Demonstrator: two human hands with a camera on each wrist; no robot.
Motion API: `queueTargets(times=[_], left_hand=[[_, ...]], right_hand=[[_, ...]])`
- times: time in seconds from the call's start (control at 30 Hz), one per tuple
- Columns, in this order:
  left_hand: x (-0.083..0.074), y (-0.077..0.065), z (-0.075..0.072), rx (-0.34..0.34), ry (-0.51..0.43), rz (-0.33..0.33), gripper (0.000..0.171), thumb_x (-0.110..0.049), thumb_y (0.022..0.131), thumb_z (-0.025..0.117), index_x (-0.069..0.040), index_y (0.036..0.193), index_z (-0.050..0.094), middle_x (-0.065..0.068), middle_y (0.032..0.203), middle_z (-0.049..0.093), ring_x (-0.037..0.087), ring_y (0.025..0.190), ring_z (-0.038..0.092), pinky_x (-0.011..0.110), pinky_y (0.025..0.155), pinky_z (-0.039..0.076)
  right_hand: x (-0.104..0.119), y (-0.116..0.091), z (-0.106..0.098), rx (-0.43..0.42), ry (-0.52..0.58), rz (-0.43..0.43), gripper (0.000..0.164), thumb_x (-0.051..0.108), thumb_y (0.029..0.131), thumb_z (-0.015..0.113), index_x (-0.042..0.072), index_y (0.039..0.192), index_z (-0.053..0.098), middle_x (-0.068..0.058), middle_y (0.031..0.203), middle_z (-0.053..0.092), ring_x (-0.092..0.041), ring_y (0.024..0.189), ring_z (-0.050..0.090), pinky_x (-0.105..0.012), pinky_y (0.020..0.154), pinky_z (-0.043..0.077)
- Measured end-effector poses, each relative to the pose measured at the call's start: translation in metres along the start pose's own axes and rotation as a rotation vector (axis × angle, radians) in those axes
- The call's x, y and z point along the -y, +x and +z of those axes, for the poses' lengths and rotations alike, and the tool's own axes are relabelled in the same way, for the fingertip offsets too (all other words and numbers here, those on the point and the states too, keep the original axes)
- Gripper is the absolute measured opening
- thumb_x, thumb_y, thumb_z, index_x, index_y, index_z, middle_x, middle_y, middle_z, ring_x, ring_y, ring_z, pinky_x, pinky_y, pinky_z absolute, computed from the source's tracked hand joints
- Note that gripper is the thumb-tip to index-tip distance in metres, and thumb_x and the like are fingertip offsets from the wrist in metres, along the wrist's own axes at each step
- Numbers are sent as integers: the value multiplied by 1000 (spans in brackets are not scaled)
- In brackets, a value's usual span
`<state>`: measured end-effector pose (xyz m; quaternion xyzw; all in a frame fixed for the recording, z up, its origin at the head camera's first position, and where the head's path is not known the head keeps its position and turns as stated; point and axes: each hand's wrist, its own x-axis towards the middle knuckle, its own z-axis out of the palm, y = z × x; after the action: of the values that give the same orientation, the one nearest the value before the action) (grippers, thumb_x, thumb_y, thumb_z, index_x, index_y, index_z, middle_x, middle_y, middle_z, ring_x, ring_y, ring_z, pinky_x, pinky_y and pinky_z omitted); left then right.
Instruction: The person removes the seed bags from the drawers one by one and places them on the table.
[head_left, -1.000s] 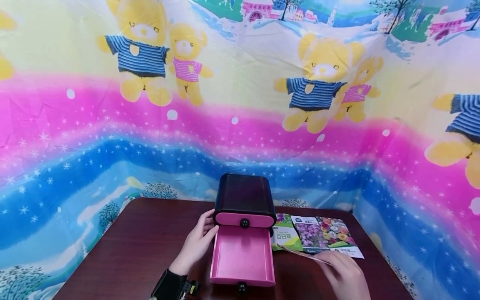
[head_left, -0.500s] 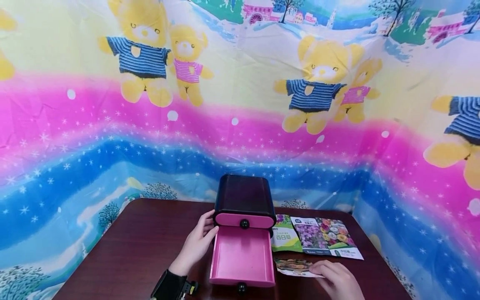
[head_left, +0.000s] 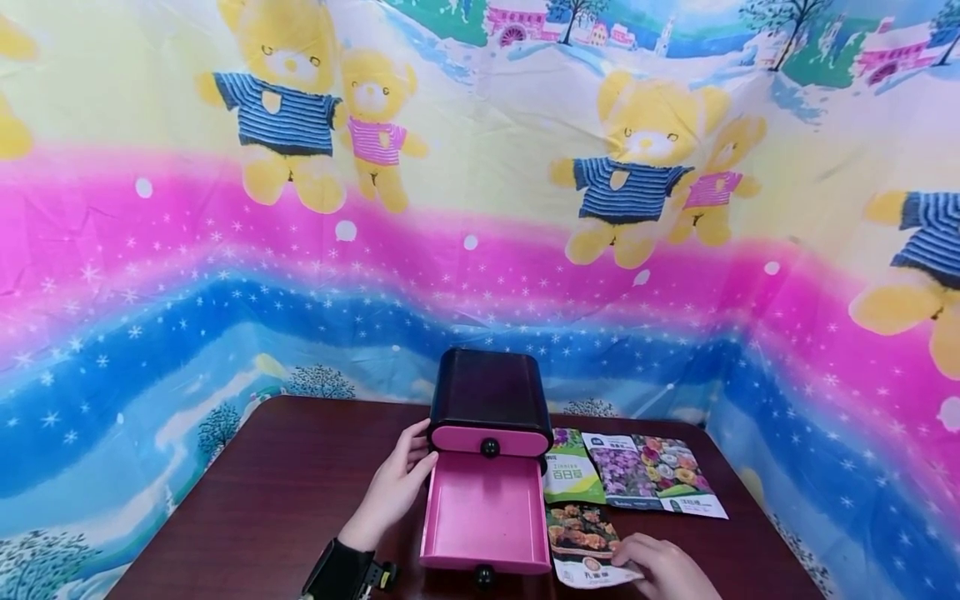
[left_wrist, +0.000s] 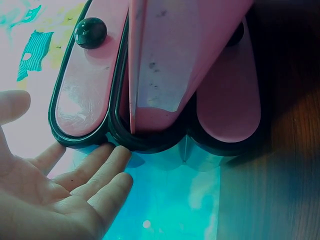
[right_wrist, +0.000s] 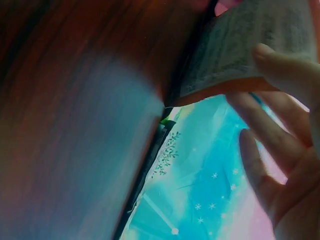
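A black drawer unit (head_left: pixel 491 387) with pink fronts stands on the table, its middle drawer (head_left: pixel 486 508) pulled out and bare inside. My left hand (head_left: pixel 393 487) rests against the unit's left side, fingers extended; in the left wrist view the fingertips touch the black casing below the top drawer front (left_wrist: pixel 85 90). With my right hand (head_left: pixel 663 567) I pinch the lower right corner of a seed packet (head_left: pixel 581 537) with orange flowers, beside the pulled-out drawer. From the right wrist, its printed back (right_wrist: pixel 245 45) shows, thumb on that face.
Behind the held packet lie a green seed packet (head_left: pixel 572 483), a purple-flower packet (head_left: pixel 622 471) and a packet with mixed-coloured blooms (head_left: pixel 678 475). A cloth with bears (head_left: pixel 480 275) hangs close behind the brown table (head_left: pixel 277 483).
My right hand has brought the orange-flower packet down and a little left, turning it from edge-on to flat, picture side up. The left hand and drawer unit have stayed put.
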<state>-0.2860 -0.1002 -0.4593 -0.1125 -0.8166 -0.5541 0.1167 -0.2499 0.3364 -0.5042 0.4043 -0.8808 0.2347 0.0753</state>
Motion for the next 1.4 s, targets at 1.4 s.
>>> queueTargets(times=[1.4], left_hand=[[1,1,1,-3,0,2,52,-25,104,60,-17,153,43,18,137,58,36,124,60,56,103,49]], right_hand=[[-97,-27,57,398,251,207,18,32,98,66,26,112,77,15,114,61,6,91,56,-26,68,51]])
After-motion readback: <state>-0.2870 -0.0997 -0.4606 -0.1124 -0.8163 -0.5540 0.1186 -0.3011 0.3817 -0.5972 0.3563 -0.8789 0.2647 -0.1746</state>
